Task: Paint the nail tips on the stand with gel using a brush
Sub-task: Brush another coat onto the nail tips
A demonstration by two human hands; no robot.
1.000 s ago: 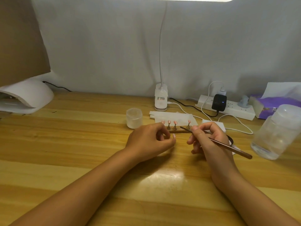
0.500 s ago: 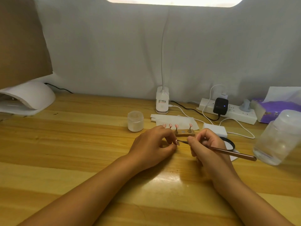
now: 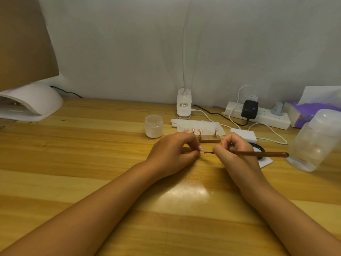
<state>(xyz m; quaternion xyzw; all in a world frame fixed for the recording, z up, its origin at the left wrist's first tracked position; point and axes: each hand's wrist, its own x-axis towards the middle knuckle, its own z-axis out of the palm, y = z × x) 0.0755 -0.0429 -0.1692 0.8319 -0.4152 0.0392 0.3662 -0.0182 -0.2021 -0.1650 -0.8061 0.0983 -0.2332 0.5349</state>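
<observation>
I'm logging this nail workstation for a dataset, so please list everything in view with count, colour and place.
nail tips: four on posts, pink, on the stand; a fifth in the left grip
stand: one, brown, behind the hands
brush: one, brown, in the right grip
jar: one, frosted white, left of stand
curing lamp: one, white, far left
desk lamp: one, white, rear centre
power strip: one, white, rear right
plastic bottle: one, clear, right edge
table: one, light wood
left hand: pinches a tip
right hand: holds brush
</observation>
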